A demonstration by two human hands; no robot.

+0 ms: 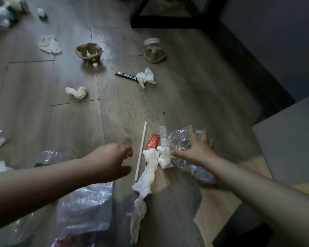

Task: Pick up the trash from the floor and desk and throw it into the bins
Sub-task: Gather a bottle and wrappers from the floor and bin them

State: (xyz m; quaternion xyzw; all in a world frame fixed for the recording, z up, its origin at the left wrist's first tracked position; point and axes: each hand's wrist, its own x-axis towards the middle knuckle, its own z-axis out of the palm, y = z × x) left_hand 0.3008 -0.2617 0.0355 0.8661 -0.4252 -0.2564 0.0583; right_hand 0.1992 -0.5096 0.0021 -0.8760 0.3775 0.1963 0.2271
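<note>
So, the pile that matters is right in front on the floor [185,97], between the two hands. The right hand [197,150] is spread wide, fingers fanned out over the crumpled clear plastic [178,138], which lies just under and a bit ahead of the palm. It's got nothing gripped; I can't tell if the fingertips are actually touching the plastic.

The left hand [112,157] is loosely curled and empty, hovering just left of the white straw [141,148]. The straw runs lengthwise away from the person, tilted slightly right at the far end, so that hand would meet it side-on. Between the straw and the plastic sit a red packet [152,142], a balled-up tissue [165,157] touching the plastic, and a long twisted tissue [146,177] trailing back toward the person.

My guess: right hand takes the plastic since it's basically on top of it, left takes the straw. No bins in view, and plenty more tissues and cardboard bits lie further out.
</note>
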